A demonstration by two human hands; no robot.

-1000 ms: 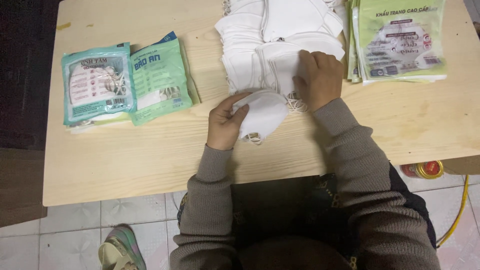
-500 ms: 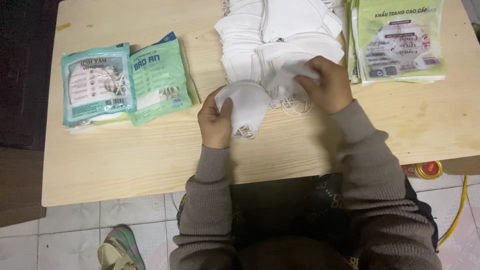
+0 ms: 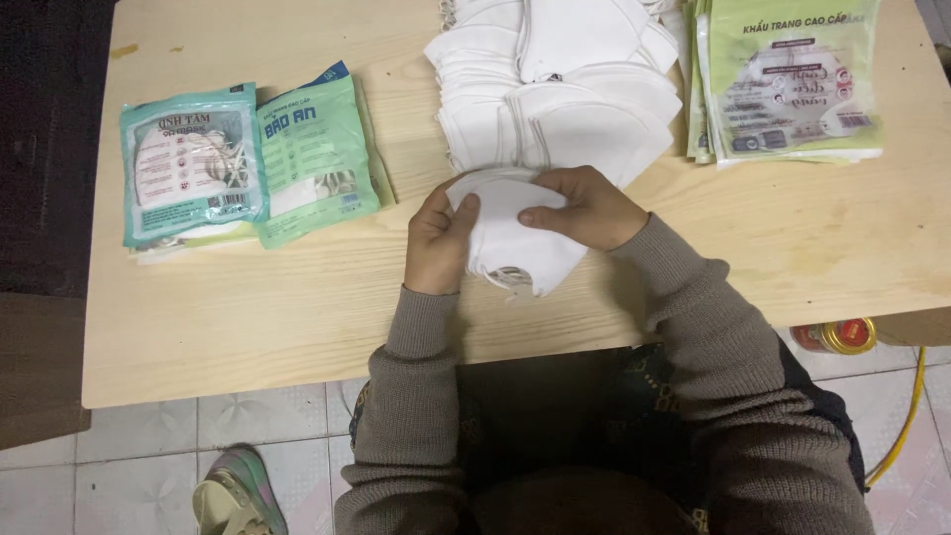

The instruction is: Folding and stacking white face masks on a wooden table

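Pinched between both hands at frame centre sits a white mask (image 3: pixel 515 243): left hand (image 3: pixel 438 243) grips its left edge, right hand (image 3: pixel 584 210) clamps the top, long axis slanting down-right, mask pile (image 3: pixel 555 89) just above.

Single head-worn view, steeply downward and fairly close over the wooden table (image 3: pixel 297 327) and the wearer's lap.

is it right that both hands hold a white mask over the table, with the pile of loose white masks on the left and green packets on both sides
Not quite. In the head view both hands, left and right, hold the mask, but the pile lies at the middle of the table's far edge, not left. Packets flank it.
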